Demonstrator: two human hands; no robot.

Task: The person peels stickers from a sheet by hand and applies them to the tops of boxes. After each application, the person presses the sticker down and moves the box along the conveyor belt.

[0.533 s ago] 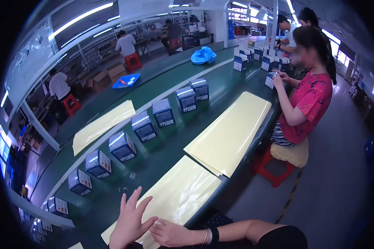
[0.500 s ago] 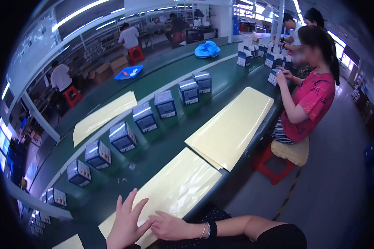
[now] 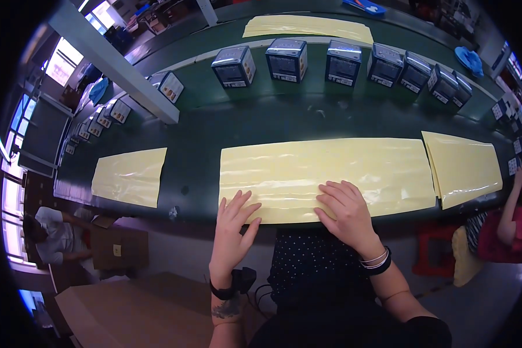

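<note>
My left hand (image 3: 233,227) lies flat, fingers spread, on the near edge of a long pale yellow mat (image 3: 325,174) that covers the dark green bench (image 3: 197,145). My right hand (image 3: 345,211) rests palm down on the same mat a little to the right, fingers slightly curled. Neither hand holds anything. A row of small boxes (image 3: 286,59) with dark fronts stands upright on the belt beyond the mat.
A second yellow mat (image 3: 129,176) lies to the left, a third (image 3: 464,165) to the right, another (image 3: 307,26) at the far side. A person in red (image 3: 504,232) sits at the right, a person in white (image 3: 52,235) at the lower left beside a cardboard box (image 3: 119,249).
The view has swung from looking along the bench to looking straight down at it. My hands, which were touching each other, now lie apart and flat on the mat.
</note>
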